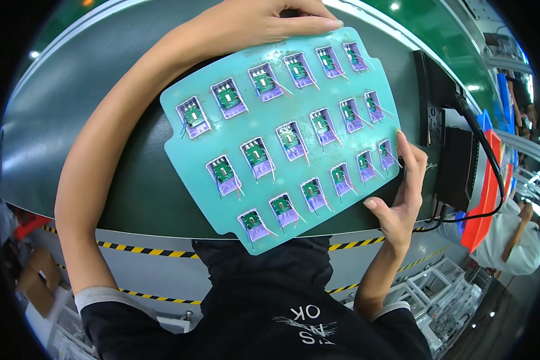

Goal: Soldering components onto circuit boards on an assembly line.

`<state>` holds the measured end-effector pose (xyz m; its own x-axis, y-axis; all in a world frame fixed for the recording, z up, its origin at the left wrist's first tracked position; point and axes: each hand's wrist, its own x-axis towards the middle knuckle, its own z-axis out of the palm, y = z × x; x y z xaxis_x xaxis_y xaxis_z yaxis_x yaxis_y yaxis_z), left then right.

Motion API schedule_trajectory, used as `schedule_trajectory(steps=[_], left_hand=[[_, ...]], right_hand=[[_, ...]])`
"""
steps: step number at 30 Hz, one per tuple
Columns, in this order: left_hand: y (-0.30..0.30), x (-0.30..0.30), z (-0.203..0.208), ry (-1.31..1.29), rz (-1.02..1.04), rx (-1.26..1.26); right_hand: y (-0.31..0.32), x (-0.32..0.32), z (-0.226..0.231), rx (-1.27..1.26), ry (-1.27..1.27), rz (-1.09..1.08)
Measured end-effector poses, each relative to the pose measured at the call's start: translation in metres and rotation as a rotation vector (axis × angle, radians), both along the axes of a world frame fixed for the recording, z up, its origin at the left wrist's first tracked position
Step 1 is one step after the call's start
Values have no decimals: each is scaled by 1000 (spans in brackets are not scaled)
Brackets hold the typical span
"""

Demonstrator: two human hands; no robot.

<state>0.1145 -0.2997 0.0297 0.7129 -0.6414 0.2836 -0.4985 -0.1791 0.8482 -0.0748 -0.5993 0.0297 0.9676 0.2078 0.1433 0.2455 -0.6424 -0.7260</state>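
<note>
A flat turquoise tray (234, 127), notched at its corners, lies slanted across the bench, its near left corner jutting past the bench's front edge. Three rows of purple housings sit in its slots, each with a small green circuit board (257, 154) and thin red, white and blue wires. At the far edge, my left hand (282, 23) grips the tray with the thumb along the rim; some of its fingers are hidden. My right hand (404, 207) holds the near right corner, fingers against the right side and thumb by the near edge.
Dark boxy equipment (456, 171) with a thick black cable (483, 135) stands at the bench's right. Beyond it are a red bin (485, 198) and another person (503, 237). The dark green bench top (156, 198) ends in front of my body. A cardboard box (40, 282) is at lower left.
</note>
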Motion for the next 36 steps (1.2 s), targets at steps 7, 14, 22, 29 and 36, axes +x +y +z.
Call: schedule_trajectory(steps=[7, 14, 22, 29, 36], left_hand=[[-2, -3, 4, 26, 3, 37], [-10, 8, -12, -180, -198, -254], [-17, -7, 8, 13, 24, 25], [-11, -7, -8, 60, 51, 94], [-14, -8, -14, 75, 75, 21]], right_hand=[[4, 4, 0, 33, -41, 7], [-3, 3, -1, 34, -13, 7], [-3, 4, -1, 40, -9, 9], [1, 8, 1, 100, -49, 30], [0, 7, 0, 84, -41, 8]])
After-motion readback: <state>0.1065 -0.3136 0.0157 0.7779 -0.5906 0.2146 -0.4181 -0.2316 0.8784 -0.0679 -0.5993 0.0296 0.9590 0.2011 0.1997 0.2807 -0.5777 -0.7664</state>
